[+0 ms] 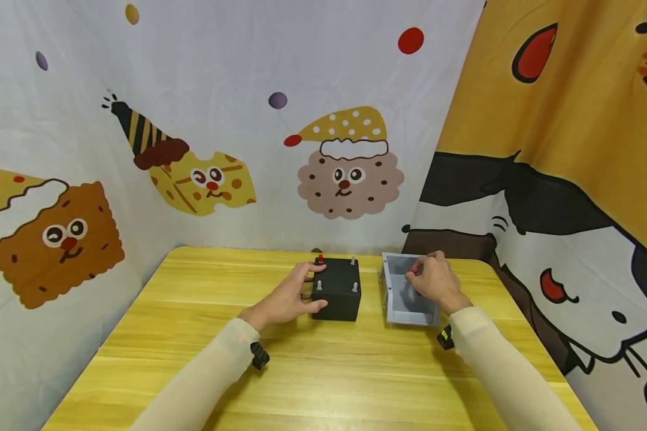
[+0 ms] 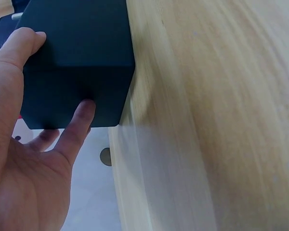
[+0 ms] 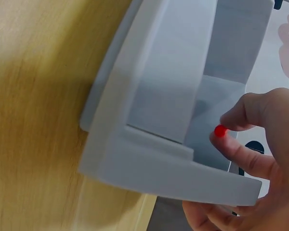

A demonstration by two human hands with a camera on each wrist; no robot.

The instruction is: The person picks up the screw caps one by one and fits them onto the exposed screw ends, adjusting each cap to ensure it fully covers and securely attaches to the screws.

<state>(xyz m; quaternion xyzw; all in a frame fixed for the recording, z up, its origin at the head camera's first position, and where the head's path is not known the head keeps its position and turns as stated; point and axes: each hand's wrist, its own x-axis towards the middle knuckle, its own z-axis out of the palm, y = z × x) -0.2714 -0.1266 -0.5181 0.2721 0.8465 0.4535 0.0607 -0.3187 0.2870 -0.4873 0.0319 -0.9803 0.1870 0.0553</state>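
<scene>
A black box (image 1: 336, 276) stands on the table with a small upright peg near each top corner. The back-left peg (image 1: 320, 258) is red; the other three look clear or grey. My left hand (image 1: 288, 296) holds the box from its left side, thumb at the near face and forefinger by the red peg. In the left wrist view, a fingertip (image 2: 86, 107) presses against the box's side. Over the grey bin (image 1: 413, 317), my right hand (image 1: 435, 280) pinches a small red piece (image 3: 220, 131) with a rounded end between thumb and forefinger. The other fingers lie outside the bin's wall.
The wooden table (image 1: 313, 377) reaches back to a printed cloth (image 1: 221, 72) hanging behind it. More patterned cloth (image 1: 587, 203) hangs along the right side. The bin stands right of the box, a narrow strip of table between them.
</scene>
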